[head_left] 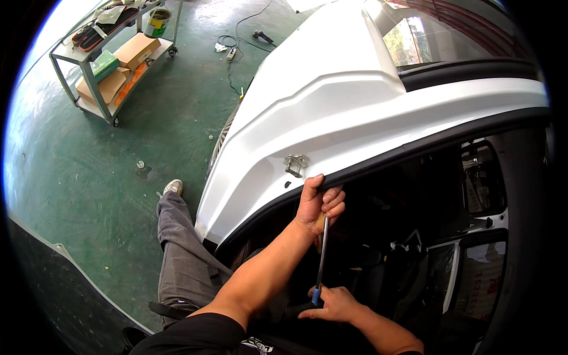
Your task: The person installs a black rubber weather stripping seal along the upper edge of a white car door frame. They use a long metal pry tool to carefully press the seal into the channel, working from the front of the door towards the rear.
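Observation:
My left hand is closed at the black rubber door seal of a white car body, its thumb against the seal's edge. Up into its curled fingers runs the shaft of what looks like a long screwdriver; the tip is hidden there. Lower down, my right hand grips the tool around its blue and black handle. A metal door striker is fixed to the white panel just above my left hand, with a small dark hole below it.
Dark car interior lies right of the seal. A wheeled cart at far left carries boxes, a green carton and a can. A corded power tool and cables lie on the green floor. A dark panel is at lower left.

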Demonstrator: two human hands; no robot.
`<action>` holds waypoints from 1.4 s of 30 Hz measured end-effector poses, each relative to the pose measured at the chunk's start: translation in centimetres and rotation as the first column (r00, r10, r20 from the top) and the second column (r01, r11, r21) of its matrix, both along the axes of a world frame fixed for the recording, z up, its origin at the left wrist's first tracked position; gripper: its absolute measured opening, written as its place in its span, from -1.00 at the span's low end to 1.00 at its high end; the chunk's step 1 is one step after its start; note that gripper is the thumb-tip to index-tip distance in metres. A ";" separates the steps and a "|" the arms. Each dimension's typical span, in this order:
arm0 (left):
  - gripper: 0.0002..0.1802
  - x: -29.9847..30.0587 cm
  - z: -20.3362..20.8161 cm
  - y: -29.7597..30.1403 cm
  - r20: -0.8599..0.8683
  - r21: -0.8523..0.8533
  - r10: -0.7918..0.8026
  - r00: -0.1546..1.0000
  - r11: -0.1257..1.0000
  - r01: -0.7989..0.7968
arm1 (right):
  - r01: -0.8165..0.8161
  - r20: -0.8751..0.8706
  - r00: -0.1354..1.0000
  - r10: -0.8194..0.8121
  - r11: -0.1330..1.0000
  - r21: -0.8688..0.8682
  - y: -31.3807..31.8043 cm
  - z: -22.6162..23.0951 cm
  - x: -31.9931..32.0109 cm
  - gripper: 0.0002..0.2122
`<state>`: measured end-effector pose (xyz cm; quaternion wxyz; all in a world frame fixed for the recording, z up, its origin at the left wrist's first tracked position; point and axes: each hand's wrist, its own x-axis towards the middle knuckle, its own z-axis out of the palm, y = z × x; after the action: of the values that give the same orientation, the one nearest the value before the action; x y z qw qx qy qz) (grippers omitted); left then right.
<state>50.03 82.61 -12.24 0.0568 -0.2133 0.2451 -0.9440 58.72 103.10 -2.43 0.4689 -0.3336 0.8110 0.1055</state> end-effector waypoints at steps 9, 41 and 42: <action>-0.60 0.0 0.3 0.1 -0.001 0.009 0.035 0.999 0.999 -0.035 | -0.006 0.038 0.999 0.011 0.993 -0.116 1.3 -0.5 -1.1 -0.22; -0.62 0.1 -0.5 0.2 -0.035 -0.024 0.034 0.999 0.999 -0.035 | -0.013 0.002 1.000 0.014 0.999 -0.035 0.7 -0.5 -0.2 -0.15; -0.62 0.1 -0.4 0.3 -0.053 -0.026 0.036 0.998 0.999 -0.037 | -0.007 -0.004 1.000 0.007 0.998 -0.058 0.7 -0.5 -0.2 -0.15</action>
<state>50.17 82.86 -12.67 0.0646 -0.2433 0.2298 -0.9401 58.56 103.83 -2.91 0.4571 -0.3495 0.8135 0.0842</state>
